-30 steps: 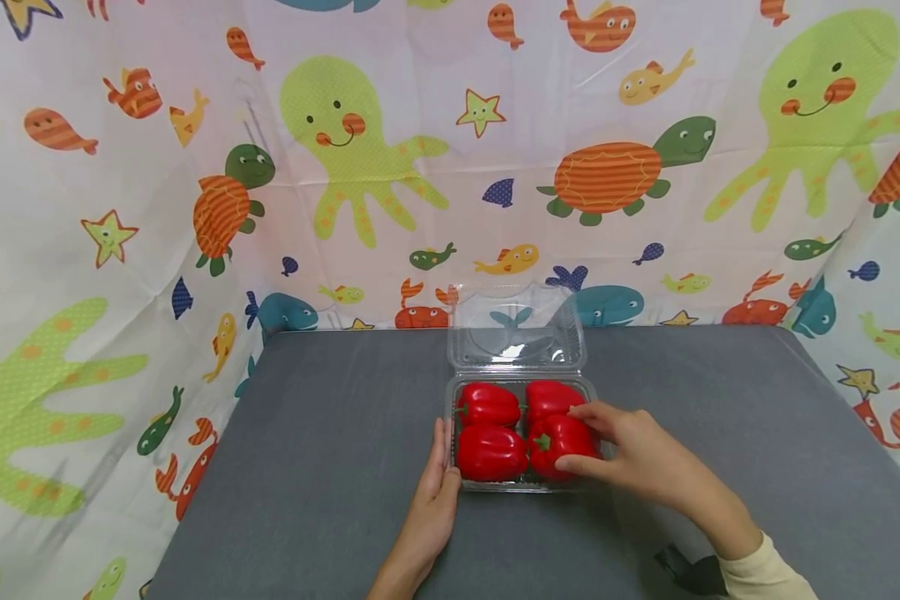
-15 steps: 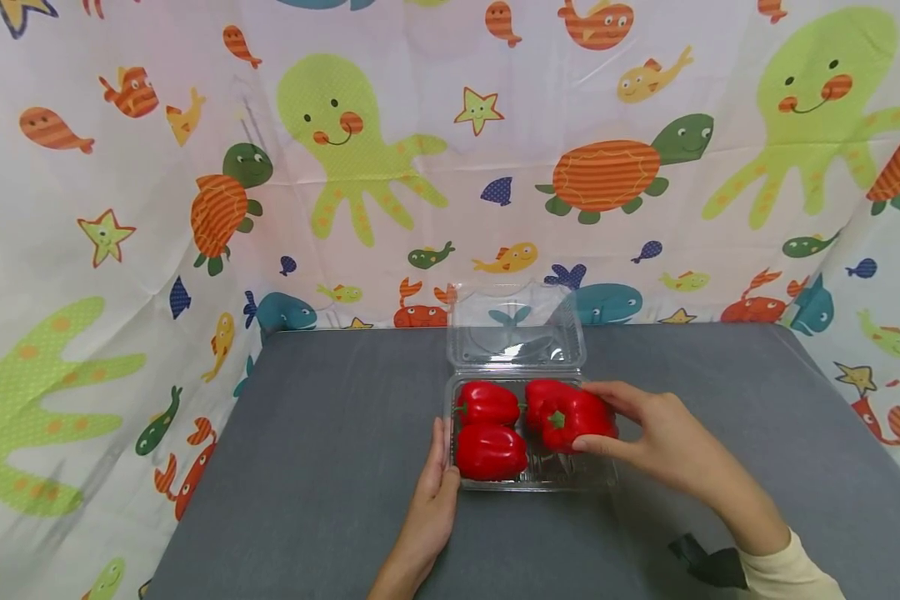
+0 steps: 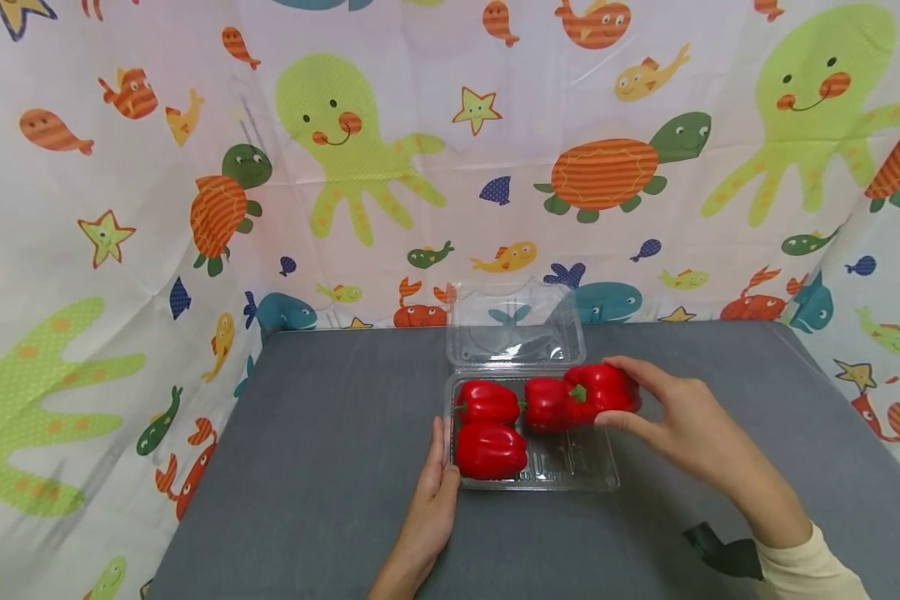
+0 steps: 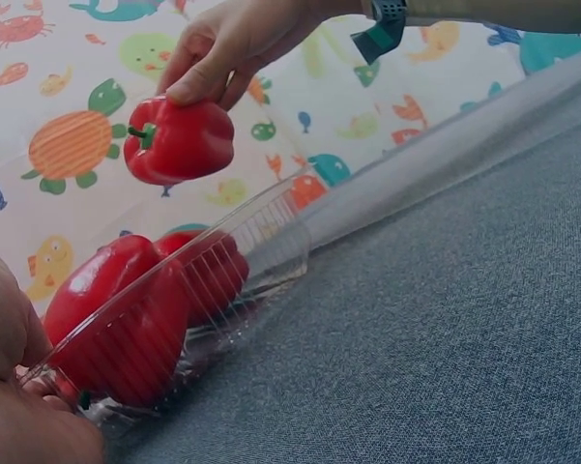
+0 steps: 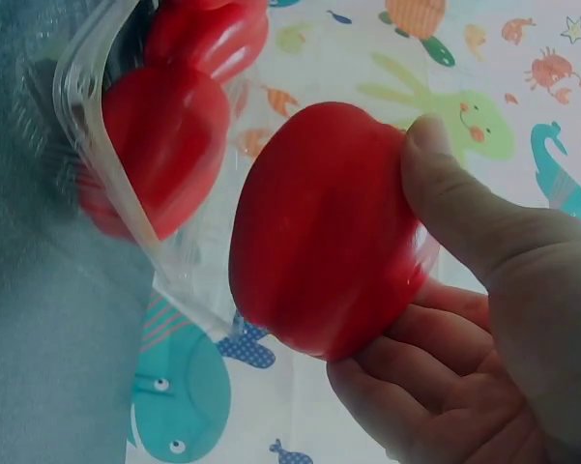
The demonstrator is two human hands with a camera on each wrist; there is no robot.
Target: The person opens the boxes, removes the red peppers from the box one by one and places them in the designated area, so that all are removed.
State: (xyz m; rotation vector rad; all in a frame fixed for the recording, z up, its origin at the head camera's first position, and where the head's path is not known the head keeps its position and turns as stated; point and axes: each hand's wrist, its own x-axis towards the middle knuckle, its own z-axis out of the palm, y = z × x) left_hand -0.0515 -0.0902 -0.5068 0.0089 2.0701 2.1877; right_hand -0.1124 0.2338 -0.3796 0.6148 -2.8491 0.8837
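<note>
My right hand (image 3: 693, 425) holds a red bell pepper (image 3: 606, 392) between thumb and fingers, raised above the right side of a clear plastic clamshell container (image 3: 585, 467). In the left wrist view that bell pepper (image 4: 182, 142) hangs well above the rim, its green stem toward the left. My left hand (image 3: 429, 512) grips the container's left side, thumb near the front corner. Three other red bell peppers lie inside: one back left (image 3: 487, 402), one front left (image 3: 491, 451) and one back right (image 3: 546, 404), which the raised pepper partly covers in the head view.
The container's clear lid (image 3: 513, 333) stands tilted back behind it. Grey cloth covers the table (image 3: 345, 433), and a curtain (image 3: 435, 100) printed with sea animals hangs behind and at both sides. A dark strap piece (image 3: 723, 554) shows by the right sleeve.
My right hand has lifted the front right bell pepper out of its spot and carried it up, back and to the right. The left hand stays at the container's side.
</note>
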